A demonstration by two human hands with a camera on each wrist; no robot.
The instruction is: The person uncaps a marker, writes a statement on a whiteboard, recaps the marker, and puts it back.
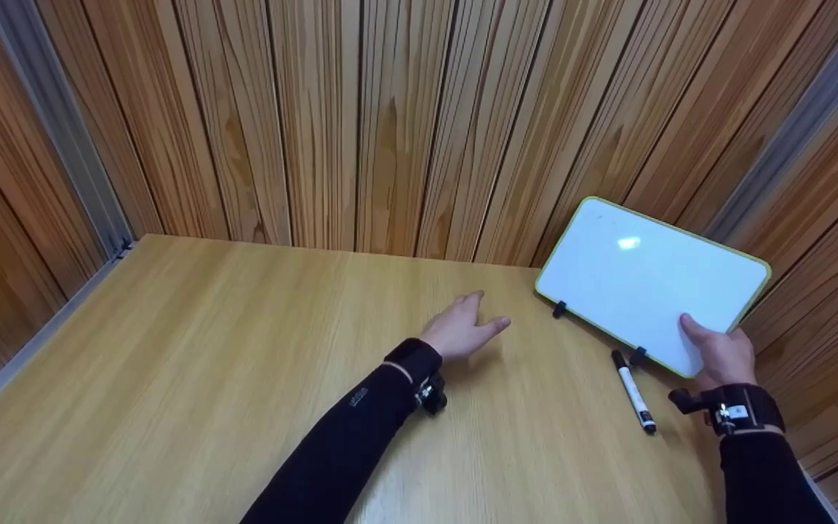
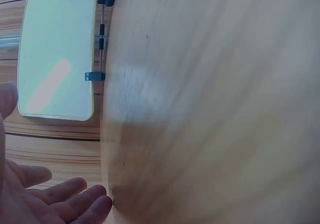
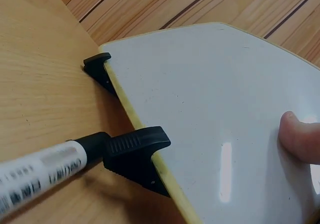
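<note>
A small whiteboard with a yellow-green rim leans back at the right rear of the table, its lower edge in the black hooks of a stand. My right hand grips its lower right side, the thumb flat on the white face and the other fingers hidden behind. Left of the board, my left hand is over the table with fingers spread, holding nothing. A black-and-white marker lies before the board. Its black end is close to one hook; the right wrist view does not settle whether they touch.
The wooden table runs back to a wood-plank wall. Plank walls also rise at left and right, with grey metal posts in the corners. A metal strip edges the table's left side.
</note>
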